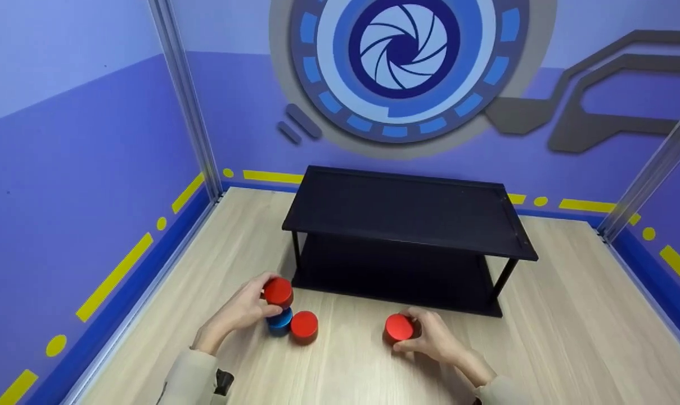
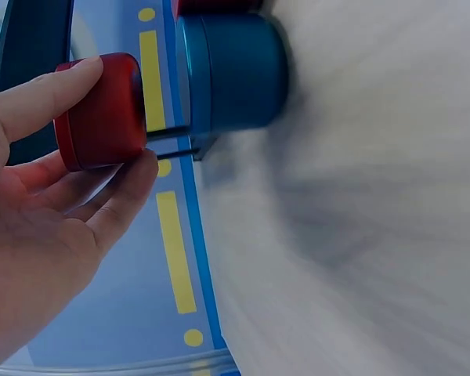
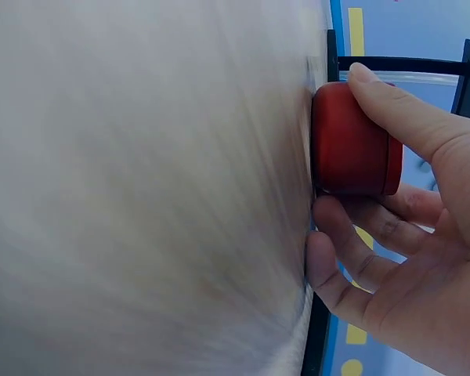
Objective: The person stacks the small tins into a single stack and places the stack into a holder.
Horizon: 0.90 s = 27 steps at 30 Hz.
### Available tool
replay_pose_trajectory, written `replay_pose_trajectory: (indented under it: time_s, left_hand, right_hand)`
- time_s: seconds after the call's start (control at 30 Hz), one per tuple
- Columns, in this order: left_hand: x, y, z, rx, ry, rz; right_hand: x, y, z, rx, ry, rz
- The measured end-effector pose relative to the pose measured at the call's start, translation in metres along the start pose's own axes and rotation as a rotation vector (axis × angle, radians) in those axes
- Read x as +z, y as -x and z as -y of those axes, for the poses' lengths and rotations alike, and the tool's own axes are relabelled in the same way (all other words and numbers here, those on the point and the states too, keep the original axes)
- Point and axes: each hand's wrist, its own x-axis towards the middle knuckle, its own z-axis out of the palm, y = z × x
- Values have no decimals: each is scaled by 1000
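My left hand (image 1: pixel 243 306) grips a round red tin (image 1: pixel 278 292) between thumb and fingers, raised off the table. In the left wrist view a gap shows between this tin and the blue tin (image 2: pixel 239 74), which stands on the table; in the head view the raised tin partly hides it. Just right of the blue tin stands another red tin (image 1: pixel 304 326). Farther right, my right hand (image 1: pixel 436 338) holds a third red tin (image 1: pixel 399 328) by its sides. Its base is at the tabletop; whether it touches is hard to tell.
A black two-level shelf (image 1: pixel 407 211) stands behind the tins on the wooden table (image 1: pixel 351 371), its front left corner close to my left hand. Blue-purple panels (image 1: pixel 109 169) with metal corner posts enclose the table at the back and sides.
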Motion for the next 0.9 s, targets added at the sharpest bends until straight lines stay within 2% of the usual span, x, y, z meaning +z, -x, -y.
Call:
replay_pose_trajectory:
  time_s: [0.23,0.53,0.73,0.9]
  left_hand:
    - [11,-8,-9,-20,-1,26]
    - [22,-17,-17,28,41,101]
    - [30,-22,-24,46,25,99]
    - [35,-26,-29,88,-8,102]
  right_hand:
    - [1,0,-1,17,-9,-2]
    - [1,1,0,31,-18,-3]
    - [1,1,0,23,-12,-8]
    - [1,0,-1,25,-28,-5]
